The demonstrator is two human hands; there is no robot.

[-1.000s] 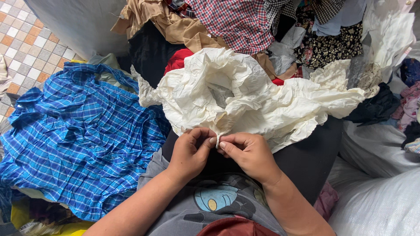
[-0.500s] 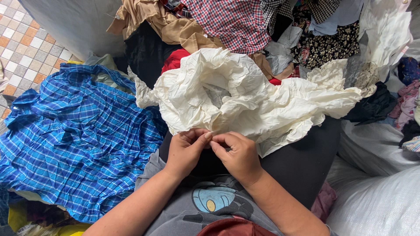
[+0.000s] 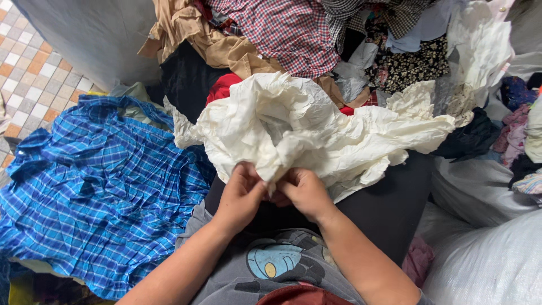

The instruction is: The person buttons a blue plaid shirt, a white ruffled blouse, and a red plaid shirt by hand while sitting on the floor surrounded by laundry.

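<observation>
Cream garment (image 3: 316,127), crumpled and wide, sits right across the person's lap, and both hands are in at its near edge, down at the middle of the hem closest to the body. Left hand (image 3: 240,195) has its grip pinched shut on a fold of that cream cloth, right hand (image 3: 305,192) clenched on the same fold just beside it, knuckles nearly touching. From the two grips the bulk of the fabric rises up and away from the person, then spreads sideways, so its long axis runs left to right, with the longer tail trailing off to the right toward the black cloth (image 3: 471,138). Neither hand is nearer, they share the one spot. To the left lies a blue plaid shirt (image 3: 96,186), spread flat, well clear of the grips; beyond the cream piece the heap goes on with a red checked shirt (image 3: 288,34) and a tan garment (image 3: 226,48)
</observation>
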